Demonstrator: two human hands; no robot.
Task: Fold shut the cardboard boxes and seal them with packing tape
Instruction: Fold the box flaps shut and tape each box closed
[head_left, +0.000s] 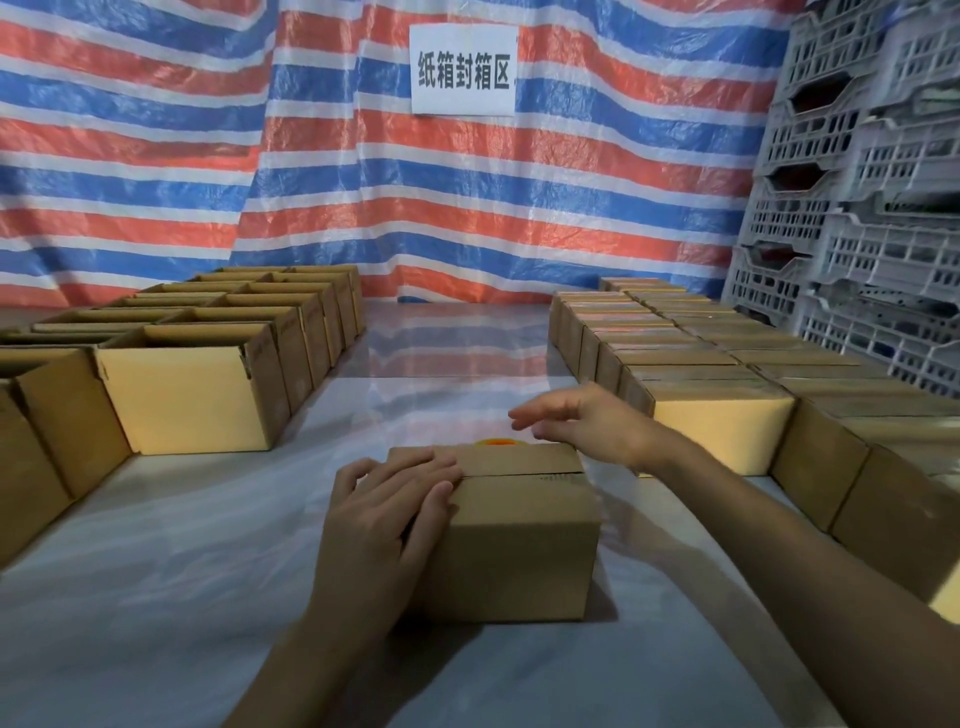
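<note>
An orange object (500, 442) is mostly hidden behind the box (511, 540); the right hand (582, 423) is blurred

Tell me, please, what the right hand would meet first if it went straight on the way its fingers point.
Probably nothing soon: the right hand points leftward behind the closed box, over bare table. Farther on it would reach the open boxes, though depth is hard to judge.

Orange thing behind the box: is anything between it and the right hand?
Nothing visible does. The right hand hovers open just above the orange thing, probably the tape, with only air between. The box hides most of it from the camera, not from the hand. The left hand presses on the box.
</note>
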